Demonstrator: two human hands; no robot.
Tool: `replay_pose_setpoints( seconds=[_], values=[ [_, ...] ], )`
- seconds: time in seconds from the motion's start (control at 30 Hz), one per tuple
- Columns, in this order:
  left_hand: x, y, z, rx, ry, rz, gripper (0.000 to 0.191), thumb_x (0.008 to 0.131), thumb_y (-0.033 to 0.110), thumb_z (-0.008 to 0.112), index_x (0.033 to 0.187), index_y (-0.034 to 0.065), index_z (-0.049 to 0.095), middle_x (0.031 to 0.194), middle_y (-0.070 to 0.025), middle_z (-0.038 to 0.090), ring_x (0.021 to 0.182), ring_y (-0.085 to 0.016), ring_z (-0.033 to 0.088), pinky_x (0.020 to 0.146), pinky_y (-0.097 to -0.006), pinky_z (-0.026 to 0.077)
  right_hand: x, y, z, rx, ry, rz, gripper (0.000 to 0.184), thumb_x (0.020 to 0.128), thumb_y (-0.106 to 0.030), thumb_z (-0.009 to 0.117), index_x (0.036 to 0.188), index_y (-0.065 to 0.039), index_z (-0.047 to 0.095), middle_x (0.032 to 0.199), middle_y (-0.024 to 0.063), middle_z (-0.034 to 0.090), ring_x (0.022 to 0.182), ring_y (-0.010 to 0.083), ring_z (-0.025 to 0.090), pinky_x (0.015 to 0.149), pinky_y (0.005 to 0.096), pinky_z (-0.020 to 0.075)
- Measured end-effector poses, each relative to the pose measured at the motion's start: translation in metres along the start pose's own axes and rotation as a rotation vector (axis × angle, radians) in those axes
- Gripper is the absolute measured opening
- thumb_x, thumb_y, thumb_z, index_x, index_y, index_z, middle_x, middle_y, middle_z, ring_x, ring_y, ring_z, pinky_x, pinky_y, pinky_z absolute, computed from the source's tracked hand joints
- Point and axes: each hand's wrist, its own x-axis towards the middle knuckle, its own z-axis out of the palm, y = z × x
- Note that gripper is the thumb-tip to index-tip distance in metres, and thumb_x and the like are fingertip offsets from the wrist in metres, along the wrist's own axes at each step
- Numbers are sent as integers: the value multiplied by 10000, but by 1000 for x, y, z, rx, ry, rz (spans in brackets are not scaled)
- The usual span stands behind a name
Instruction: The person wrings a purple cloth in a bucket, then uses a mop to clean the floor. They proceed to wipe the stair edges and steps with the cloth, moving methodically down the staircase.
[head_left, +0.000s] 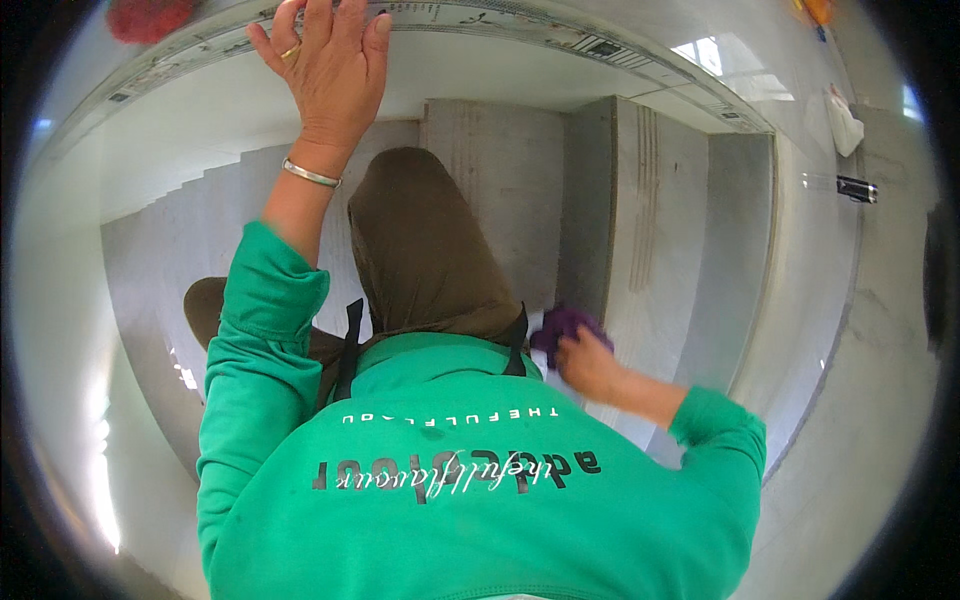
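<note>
My left hand (330, 71) is raised, its fingers spread against the patterned tile border (487, 19) of the white wall; it appears to hold nothing, though some fingertips are cut off by the top of the picture. A ring and a silver bracelet (311, 174) are on that hand and wrist. Low on my right side, my right hand (589, 364) grips a bunched purple cloth (570, 330). Both hand and cloth are somewhat blurred. The cloth is at the grey stone stairs (585, 202), close beside my knee in brown trousers (427, 240); whether it touches a step I cannot tell.
Grey steps with grooved strips rise to the right and descend to the left. On the right, a white bag (845, 124) and a small black object (856, 189) lie on a pale surface. A red fuzzy thing (150, 16) is at top left, an orange one (816, 11) at top right.
</note>
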Motion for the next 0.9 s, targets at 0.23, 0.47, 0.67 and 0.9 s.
replay_pose_setpoints(
  seconds=[0.23, 0.47, 0.67, 0.9],
  values=[
    [-2, -7, 4, 30, 33, 19, 378, 821, 292, 506, 1184, 193, 532, 1270, -13, 451, 1133, -242, 367, 982, -473, 171, -1, 6, -10, 182, 67, 212, 152, 725, -191, 549, 824, -148, 656, 916, 55, 582, 983, 234, 489, 787, 439, 365],
    [-4, -14, 5, 128, -75, -4, 353, 874, 347, 492, 1221, 281, 508, 1274, 81, 444, 1136, -179, 354, 1020, -486, 91, 38, 177, -79, 116, 535, 718, 211, 698, -197, 617, 879, -88, 615, 913, 79, 577, 904, 267, 521, 750, 398, 418],
    [-33, 24, -18, -659, -29, -274, 463, 834, 235, 576, 1245, 69, 443, 1178, -124, 489, 1175, -280, 381, 992, -400, 283, 21, 187, -166, 1199, 1052, 584, 301, 733, -229, 675, 932, -23, 585, 943, 63, 587, 837, 203, 556, 759, 325, 442],
    [-70, 82, -19, -1841, -159, -1210, 567, 857, 249, 599, 1316, 48, 334, 1231, -99, 466, 1068, -158, 477, 938, -312, 384, 59, 149, -227, 1120, 1343, 69, 352, 882, -216, 555, 1168, -16, 512, 1104, 105, 560, 996, 181, 527, 874, 290, 407]
  ],
)
